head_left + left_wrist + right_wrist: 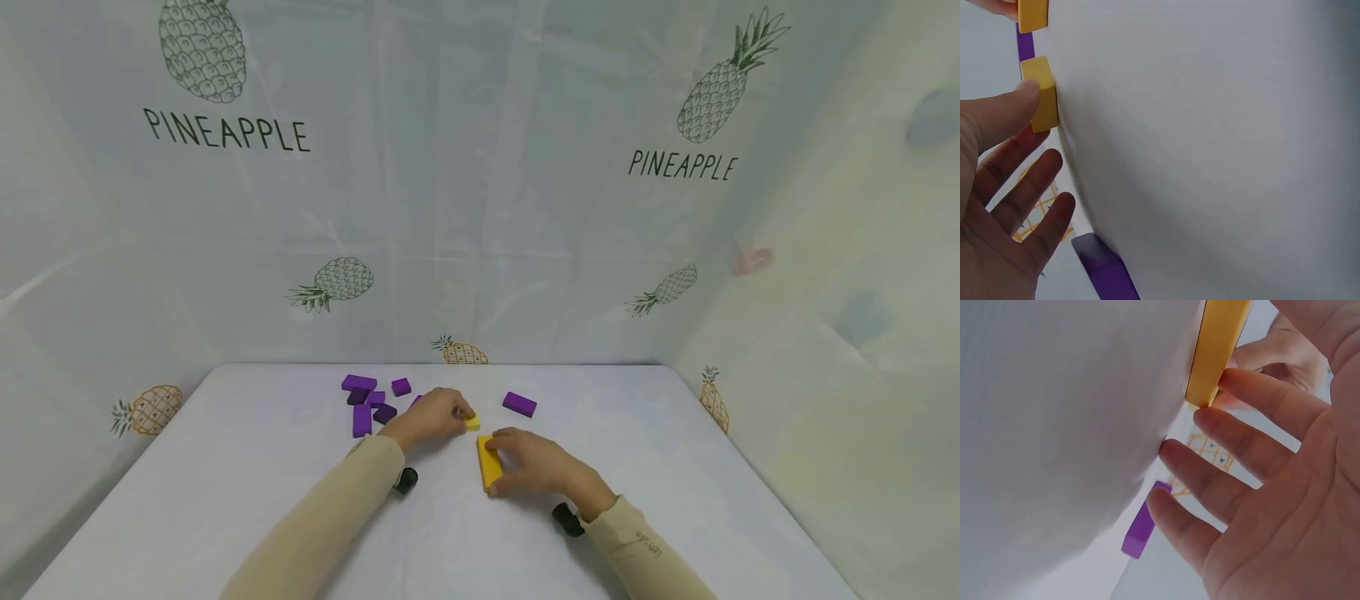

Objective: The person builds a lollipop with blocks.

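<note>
I've got left hand (pixel 432 413) pinching the small yellow block (pixel 472 423), right hand (pixel 540 463) gripping the long yellow block (pixel 490 467) by both ends at the bench (pixel 675 483). Purple blocks (pixel 362 420) left of left hand; lone purple bar (pixel 519 404) beyond right hand.

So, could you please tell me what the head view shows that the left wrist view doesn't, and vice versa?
Only the head view: the PINEAPPLE lettering, the tan sleeves and the wider scatter of purple blocks.
Only the left wrist view: the palm side of the left grip.
Both: that grip pinching the small yellow block, the right grip touching the larger yellow block, and some purple blocks.
</note>
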`<state>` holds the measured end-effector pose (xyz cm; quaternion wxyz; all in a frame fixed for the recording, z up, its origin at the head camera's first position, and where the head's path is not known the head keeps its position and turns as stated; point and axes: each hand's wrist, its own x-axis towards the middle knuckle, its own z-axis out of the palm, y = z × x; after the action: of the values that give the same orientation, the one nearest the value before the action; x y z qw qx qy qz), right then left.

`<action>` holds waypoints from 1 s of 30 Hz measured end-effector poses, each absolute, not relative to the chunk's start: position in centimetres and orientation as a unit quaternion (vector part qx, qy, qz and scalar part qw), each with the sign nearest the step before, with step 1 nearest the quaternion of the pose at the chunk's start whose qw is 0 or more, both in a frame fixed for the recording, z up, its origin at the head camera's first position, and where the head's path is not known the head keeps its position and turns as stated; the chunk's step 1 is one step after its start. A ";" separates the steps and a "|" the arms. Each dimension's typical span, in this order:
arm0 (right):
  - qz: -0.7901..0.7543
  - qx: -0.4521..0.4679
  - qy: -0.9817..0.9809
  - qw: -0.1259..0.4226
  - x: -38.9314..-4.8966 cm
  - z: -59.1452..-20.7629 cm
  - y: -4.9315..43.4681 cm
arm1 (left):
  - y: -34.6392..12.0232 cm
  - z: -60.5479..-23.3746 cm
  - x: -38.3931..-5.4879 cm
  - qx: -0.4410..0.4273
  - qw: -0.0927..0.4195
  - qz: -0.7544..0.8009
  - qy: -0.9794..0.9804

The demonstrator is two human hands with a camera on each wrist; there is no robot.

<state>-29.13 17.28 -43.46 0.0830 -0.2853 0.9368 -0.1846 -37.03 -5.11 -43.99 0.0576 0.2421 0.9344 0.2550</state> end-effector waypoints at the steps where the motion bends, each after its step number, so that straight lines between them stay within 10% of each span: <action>1: -0.180 -0.289 0.937 0.081 -29.0 -43.4 17.2 | -5.2 -44.0 -36.9 0.244 0.058 0.252 0.935; 30: -0.128 -0.299 0.943 0.076 -25.5 -43.4 13.5 | -7.7 -43.7 -32.8 0.282 0.091 0.254 0.921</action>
<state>-25.50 13.47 -43.43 0.0756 -0.2992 0.9426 -0.1278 -32.76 -7.68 -43.71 0.0914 0.2824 0.9206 0.2538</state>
